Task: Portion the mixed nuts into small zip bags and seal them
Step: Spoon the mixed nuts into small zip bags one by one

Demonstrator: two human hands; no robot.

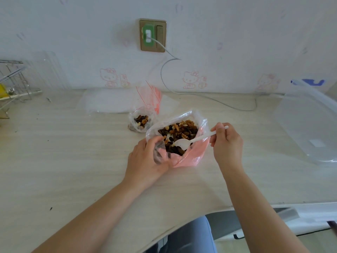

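**A:** Start at the left. What is the left hand doing?

**B:** Its fingers are curled round the near-left rim of the big bag, bunching the plastic so the mouth stays open. The grip looks sound to me; I would keep it low on the rim so the bag cannot slump.

**A:** And the mixed nuts?

**B:** Heaped inside that bag, just beyond the left fingertips. The bowl of the white spoon rests on the near edge of the heap, to the right of those fingers, and looks empty.

**A:** So the scoop is not yet loaded?

**B:** I judge not. The right hand pinches the handle near its far end, fingers closed round it. I would choke up a little for control, dig under the heap, and lift level.

**A:** Where does the load go?

**B:** Into the small zip bag, standing open beyond the left fingers, touching the big bag and partly filled. It is unsupported and could tip, so tip the spoon gently over its mouth.
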